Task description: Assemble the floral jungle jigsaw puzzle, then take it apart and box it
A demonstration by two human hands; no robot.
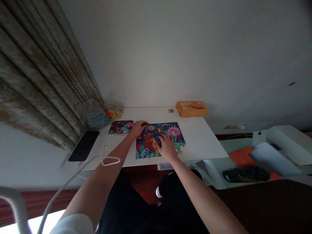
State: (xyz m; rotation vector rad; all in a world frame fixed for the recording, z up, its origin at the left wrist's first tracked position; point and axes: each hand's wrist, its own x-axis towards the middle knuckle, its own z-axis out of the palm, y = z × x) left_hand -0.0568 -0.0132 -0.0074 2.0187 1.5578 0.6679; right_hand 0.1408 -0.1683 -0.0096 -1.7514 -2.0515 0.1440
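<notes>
A colourful jigsaw puzzle (147, 143) with a dark blue background and animal figures lies flat on the white table (200, 139). At its upper left corner is my left hand (138, 128), its fingers curled and closed on a dark puzzle piece (144, 124), which they partly hide. My right hand (168, 147) rests on the middle of the puzzle with its fingers spread. Left of the puzzle lies a smaller printed picture (120, 127) in matching colours. The puzzle's lower right edge is uneven.
An orange box (192, 108) stands at the back right, with a small loose piece (171, 110) to its left. Clear plastic bags (98, 117), a black phone (84, 146) and a white cable (90, 161) are on the left. A cluttered glass surface (225, 164) is at right.
</notes>
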